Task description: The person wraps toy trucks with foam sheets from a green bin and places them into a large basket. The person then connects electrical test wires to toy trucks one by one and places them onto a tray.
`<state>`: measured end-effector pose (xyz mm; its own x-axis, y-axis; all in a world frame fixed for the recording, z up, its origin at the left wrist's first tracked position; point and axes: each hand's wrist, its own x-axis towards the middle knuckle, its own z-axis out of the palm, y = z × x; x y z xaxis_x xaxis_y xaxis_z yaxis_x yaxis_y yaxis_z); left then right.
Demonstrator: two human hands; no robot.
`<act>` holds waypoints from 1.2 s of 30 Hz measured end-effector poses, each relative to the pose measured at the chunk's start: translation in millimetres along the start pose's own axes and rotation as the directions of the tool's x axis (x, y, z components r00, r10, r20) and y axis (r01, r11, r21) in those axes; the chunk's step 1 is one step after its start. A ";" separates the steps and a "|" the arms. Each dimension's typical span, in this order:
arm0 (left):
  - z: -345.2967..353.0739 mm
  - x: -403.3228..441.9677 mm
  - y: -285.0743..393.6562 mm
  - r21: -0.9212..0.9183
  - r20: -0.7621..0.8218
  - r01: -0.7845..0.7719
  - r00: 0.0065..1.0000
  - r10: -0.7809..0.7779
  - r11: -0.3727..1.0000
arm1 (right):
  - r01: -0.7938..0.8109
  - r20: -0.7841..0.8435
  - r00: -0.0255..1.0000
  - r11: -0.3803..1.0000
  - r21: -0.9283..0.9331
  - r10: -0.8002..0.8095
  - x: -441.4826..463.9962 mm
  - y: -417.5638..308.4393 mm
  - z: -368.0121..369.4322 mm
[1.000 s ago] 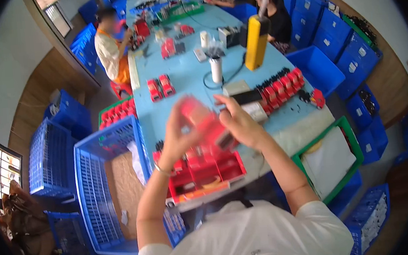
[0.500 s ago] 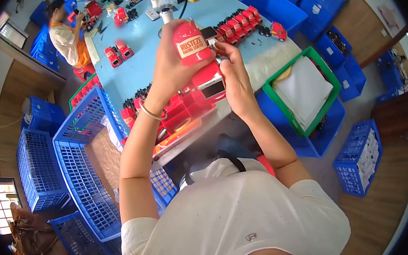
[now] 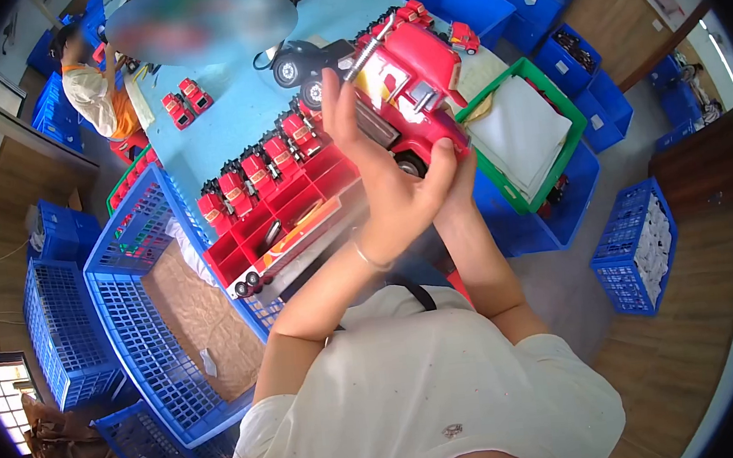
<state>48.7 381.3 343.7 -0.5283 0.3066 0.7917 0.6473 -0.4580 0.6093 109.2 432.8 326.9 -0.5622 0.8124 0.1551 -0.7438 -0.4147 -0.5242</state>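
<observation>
A red toy truck (image 3: pixel 423 54) with a silver exhaust pipe and black wheels is held up tilted above the table's near edge. My left hand (image 3: pixel 393 187) is open beside it, fingers stretched upward and spread, the thumb touching its front end. Mostly hidden behind my left hand and the truck, my right hand (image 3: pixel 462 187) appears to grip the truck from below. Just left of my hands lies a long red toy trailer (image 3: pixel 293 202) with open compartments. Behind the trailer stands a row of red toy trucks (image 3: pixel 259 173).
On the light-blue table (image 3: pixel 241 92) are two more red trucks (image 3: pixel 187 102). A blue crate (image 3: pixel 181 402) stands at left. At right, a green tray (image 3: pixel 579 119) with white sheets rests on a blue bin (image 3: pixel 571 224). A co-worker (image 3: pixel 91 92) is at the far left.
The truck has turned from front-up to side-on, showing its wheels, and moved right. My left hand has gone from gripping it to spread fingers. My right hand has moved behind and below it.
</observation>
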 end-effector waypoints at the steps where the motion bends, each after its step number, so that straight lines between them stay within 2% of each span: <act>1: 1.7 -1.7 1.8 -0.014 0.019 0.007 1.000 -0.007 1.000 | -0.014 0.013 1.000 0.999 0.044 0.014 -2.5 -2.4 -2.7; 2: 3.5 -2.8 3.5 -0.030 0.044 0.013 0.999 -0.011 0.999 | -0.005 0.010 1.000 0.999 0.039 0.004 -3.1 -7.4 -7.6; 4: 2.5 -1.3 7.5 -0.056 0.083 0.010 0.997 -0.006 0.998 | 0.145 0.040 0.989 0.958 -0.246 -0.139 -1.7 -22.9 -21.5; 5: -3.9 2.4 11.1 -0.178 0.114 0.143 0.986 -0.124 0.974 | 0.217 0.065 0.976 0.899 -0.380 -0.208 -0.5 -30.1 -25.8; 6: -8.8 8.9 12.0 -0.291 0.164 0.276 0.958 -0.236 0.916 | 0.231 0.058 0.972 0.895 -0.380 -0.226 -0.1 -37.0 -28.2; 7: -12.5 17.8 10.0 -0.299 0.180 0.279 0.956 -0.234 0.912 | 0.387 0.259 0.922 0.699 -0.602 -0.288 -1.8 -45.9 -26.8; 8: -16.5 26.8 7.0 -0.361 0.255 0.444 0.893 -0.372 0.820 | 0.527 0.454 0.850 0.428 -0.734 -0.269 -3.9 -54.9 -25.4; 9: -16.5 34.2 2.1 -0.405 0.333 0.590 0.807 -0.488 0.699 | 0.645 0.623 0.762 0.120 -0.754 -0.176 -1.7 -62.3 -25.6; 10: -14.2 37.1 -2.6 -0.401 0.341 0.598 0.800 -0.493 0.694 | 0.637 0.615 0.768 0.120 -0.761 -0.179 1.1 -67.7 -28.4; 13: 2.0 41.4 -15.5 -0.303 0.455 0.781 0.622 -0.638 0.546 | 0.730 0.693 0.683 0.175 -0.660 -0.231 14.1 -83.3 -41.8; 14: 13.0 39.5 -24.4 -0.294 0.459 0.785 0.616 -0.640 0.545 | 0.726 0.687 0.687 0.178 -0.664 -0.237 24.2 -92.5 -49.8; 17: 48.6 19.2 -59.9 -0.651 0.528 0.751 0.551 -0.646 0.108 | 0.677 0.618 0.701 0.059 -0.734 -0.356 59.1 -129.4 -85.8; 18: 61.1 15.9 -63.0 -0.638 0.537 0.764 0.536 -0.651 0.103 | 0.664 0.602 0.710 0.064 -0.745 -0.364 66.5 -139.0 -92.1; 19: 75.1 12.2 -64.2 -0.623 0.654 0.772 0.425 -0.626 -0.126 | 0.704 0.681 0.638 -0.085 -0.705 -0.359 75.0 -151.1 -95.1; 21: 111.6 14.4 -69.2 -0.489 0.853 0.686 0.248 -0.459 -0.538 | 0.740 0.837 0.460 -0.393 -0.546 -0.297 103.4 -179.6 -102.7; 22: 133.0 17.3 -70.8 -0.475 0.863 0.700 0.253 -0.436 -0.534 | 0.734 0.842 0.443 -0.415 -0.537 -0.307 116.3 -194.2 -112.4; 23: 151.8 16.0 -69.8 -0.388 0.730 0.900 0.168 -0.663 -0.200 | 0.758 0.848 0.445 -0.382 -0.528 -0.289 121.7 -207.0 -124.5; 24: 170.6 12.2 -69.8 -0.150 0.521 0.982 0.176 -0.835 0.114 | 0.772 0.846 0.457 -0.350 -0.530 -0.273 123.6 -218.9 -140.3; 25: 187.1 3.0 -78.4 -0.120 0.553 0.987 0.157 -0.819 0.108 | 0.777 0.839 0.479 -0.319 -0.543 -0.259 126.6 -230.8 -158.8; 26: 200.1 -12.9 -94.9 -0.223 0.735 0.959 0.049 -0.676 -0.173 | 0.747 0.822 0.500 -0.343 -0.569 -0.274 132.9 -239.4 -178.4; 27: 213.2 -30.5 -110.5 -0.249 0.875 0.848 -0.011 -0.484 -0.468 | 0.755 0.777 0.577 -0.197 -0.625 -0.252 138.9 -243.1 -199.1; 28: 225.2 -47.8 -122.6 -0.216 0.882 0.843 -0.048 -0.469 -0.493 | 0.739 0.728 0.650 -0.039 -0.672 -0.219 143.4 -244.7 -221.3; 29: 235.5 -64.1 -136.0 -0.103 0.926 0.891 -0.077 -0.370 -0.442 | 0.716 0.706 0.672 -0.046 -0.696 -0.225 148.0 -242.5 -246.3; 31: 257.6 -91.0 -166.8 0.090 0.975 0.952 -0.143 -0.168 -0.291 | 0.628 0.625 0.777 0.164 -0.761 -0.075 157.2 -233.2 -299.6; 32: 269.0 -103.0 -184.9 0.109 0.973 0.946 -0.164 -0.163 -0.304 | 0.611 0.607 0.791 0.166 -0.774 -0.082 160.7 -233.4 -323.4; 34: 292.7 -124.7 -219.9 0.132 0.957 0.930 -0.209 -0.201 -0.343 | 0.379 0.379 0.925 0.051 -0.924 -0.019 168.7 -235.1 -376.0; 36: 322.0 -138.8 -244.6 0.155 0.946 0.918 -0.244 -0.212 -0.365 | 0.129 0.145 0.963 -0.087 -0.988 -0.226 187.1 -234.4 -478.7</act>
<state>140.7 719.5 98.7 0.5118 0.8118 -0.2813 -0.6363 0.5781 0.5108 351.5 878.3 77.9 -0.4259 0.8166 0.3895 0.3499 0.5457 -0.7615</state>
